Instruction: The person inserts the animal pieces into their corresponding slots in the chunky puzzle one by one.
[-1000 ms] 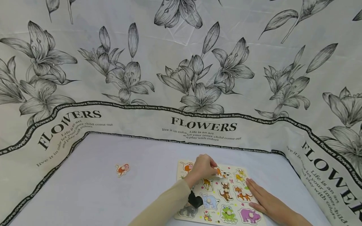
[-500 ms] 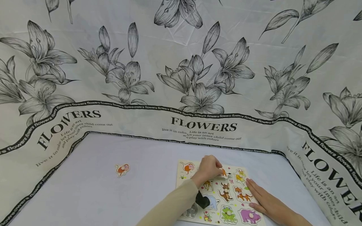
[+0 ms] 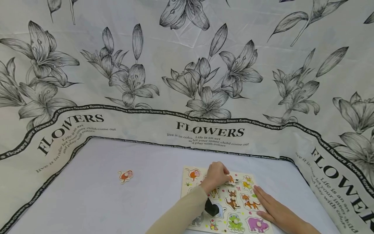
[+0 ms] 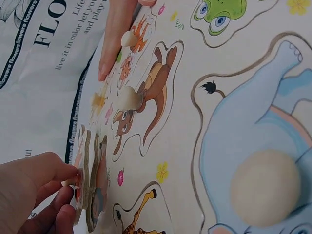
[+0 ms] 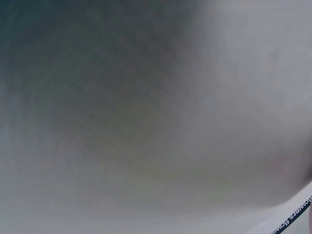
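Observation:
My left hand (image 3: pixel 216 177) pinches an orange animal puzzle piece (image 3: pixel 232 179) over the top row of the wooden puzzle board (image 3: pixel 245 216). In the left wrist view that piece (image 4: pixel 84 183) stands nearly edge-on beside its printed recess, and the fingertips cover its knob. Flat along the board's right edge lies my right hand (image 3: pixel 276 208), fingers straight. Knobbed pieces sit in the board, among them a kangaroo (image 4: pixel 151 92), a frog (image 3: pixel 235 223) and a purple hippo (image 3: pixel 258 224). The left sleeve and a black wrist strap hide part of the lower left board.
A loose orange monkey piece (image 3: pixel 126 176) lies on the white tablecloth (image 3: pixel 96 201) to the left. A monkey picture (image 3: pixel 193 174) fills the board's top left corner. Flower-printed cloth (image 3: pixel 131 126) rises behind and at both sides. The right wrist view is mostly blurred grey.
My left hand has shifted slightly right along the top row with the orange animal piece, then stayed almost still. The right hand has kept its place on the board's edge.

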Available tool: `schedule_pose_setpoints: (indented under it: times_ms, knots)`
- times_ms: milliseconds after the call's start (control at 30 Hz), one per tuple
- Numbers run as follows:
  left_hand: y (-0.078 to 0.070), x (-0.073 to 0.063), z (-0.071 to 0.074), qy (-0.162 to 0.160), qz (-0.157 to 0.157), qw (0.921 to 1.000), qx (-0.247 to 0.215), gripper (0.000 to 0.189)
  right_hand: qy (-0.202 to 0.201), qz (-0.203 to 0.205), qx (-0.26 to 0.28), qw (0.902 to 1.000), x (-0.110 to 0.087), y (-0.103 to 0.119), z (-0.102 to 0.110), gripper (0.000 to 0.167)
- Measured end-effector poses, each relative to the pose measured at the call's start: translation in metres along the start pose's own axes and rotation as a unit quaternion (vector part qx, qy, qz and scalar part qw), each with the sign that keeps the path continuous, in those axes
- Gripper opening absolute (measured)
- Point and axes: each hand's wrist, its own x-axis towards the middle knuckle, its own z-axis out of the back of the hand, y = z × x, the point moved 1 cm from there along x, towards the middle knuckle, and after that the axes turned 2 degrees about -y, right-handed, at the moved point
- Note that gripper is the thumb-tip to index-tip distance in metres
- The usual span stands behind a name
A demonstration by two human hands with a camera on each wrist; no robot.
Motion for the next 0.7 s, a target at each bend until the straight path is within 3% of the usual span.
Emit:
schedule_pose_setpoints:
  times_ms: [700]
  knots:
    - [0.0037, -0.0004, -0.009, -0.003, 0.03, 0.9995, 0.013, 0.005, 0.006, -0.02, 0.021, 0.9996, -0.0001, 0.0033, 0.0018, 0.07]
